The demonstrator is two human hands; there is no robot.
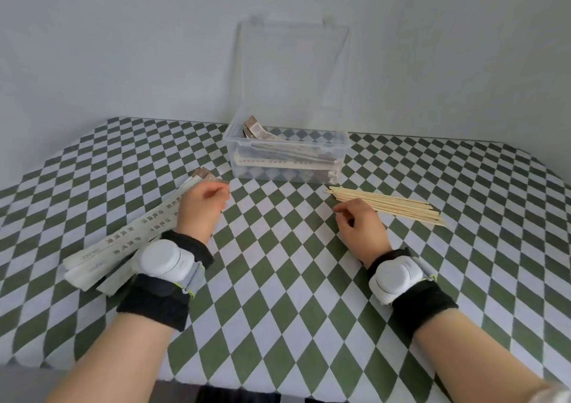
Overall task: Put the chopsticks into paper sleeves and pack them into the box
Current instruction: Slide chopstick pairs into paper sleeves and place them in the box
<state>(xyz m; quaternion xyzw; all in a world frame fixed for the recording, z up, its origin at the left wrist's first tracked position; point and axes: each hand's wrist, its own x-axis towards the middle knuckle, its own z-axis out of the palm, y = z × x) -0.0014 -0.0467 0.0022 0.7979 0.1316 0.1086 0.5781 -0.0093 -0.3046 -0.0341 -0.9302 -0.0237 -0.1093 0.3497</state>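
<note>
Left hand (200,208) curled over sleeves (123,242) lying near-left to far-right, grip unclear; right hand (360,223) curled beside chopsticks (392,206) lying left–right, grip unclear; open box (287,174) behind

Soft even daylight, faint shadows, possibly slight blur, bowed edges

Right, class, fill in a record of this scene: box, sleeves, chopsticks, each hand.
box: clear, lid open, far centre
in box: sleeved chopsticks
paper sleeves: pile at left, partly under the left hand
bare chopsticks: pile at right, right hand at its left end
grip: unclear for both hands
table: green-and-white checked cloth
</note>
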